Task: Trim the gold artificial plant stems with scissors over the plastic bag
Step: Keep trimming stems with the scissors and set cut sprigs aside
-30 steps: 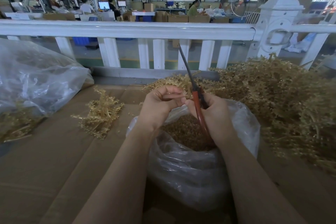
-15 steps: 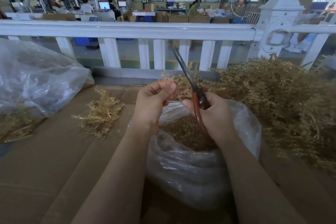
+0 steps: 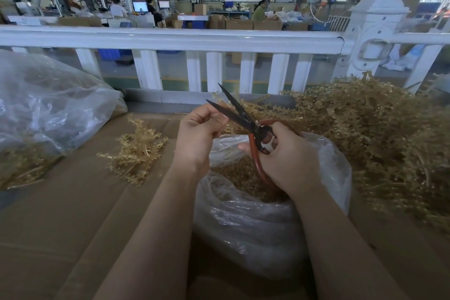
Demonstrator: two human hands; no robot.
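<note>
Scissors [image 3: 239, 118]: dark blades apart, red handles.

One scissors [image 3: 239, 117], two plastic bags [image 3: 255, 226].

We have spread the scissors [image 3: 239, 114]: the blades, shut and upright a second ago, now gape and lean left. Our right hand [image 3: 286, 158] has turned with the red handles. Our left hand [image 3: 198, 133] has lifted its stem [image 3: 225, 125] between the blades.
</note>
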